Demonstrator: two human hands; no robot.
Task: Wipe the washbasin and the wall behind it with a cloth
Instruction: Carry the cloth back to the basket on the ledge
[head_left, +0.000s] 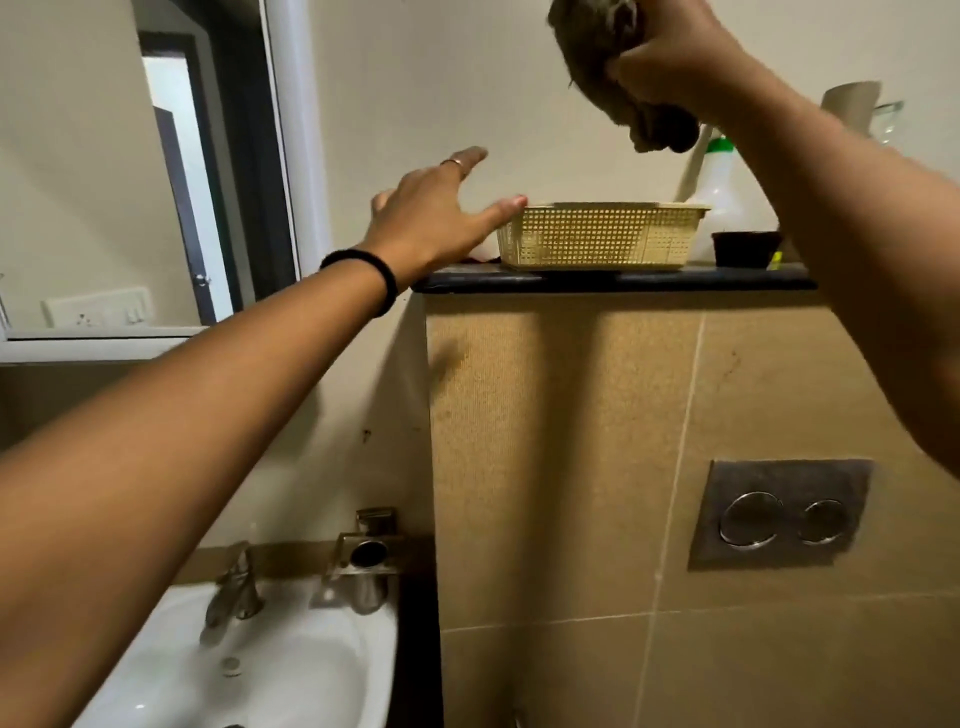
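From the head view, the right hand (670, 57) is raised at one o'clock, fingers (631, 78) clamped round a bunched grey cloth (597, 57) held against the pale wall (441, 78). The left hand (431, 218) reaches to eleven o'clock of centre, fingers spread apart and flat, thumb tip touching the left rim of a cream basket (597, 236) on a dark shelf (613, 283). A white bottle (719, 202) and a dark pot (745, 249) stand right of the basket. The basin (291, 670) with its tap (234, 587) lies at seven o'clock.
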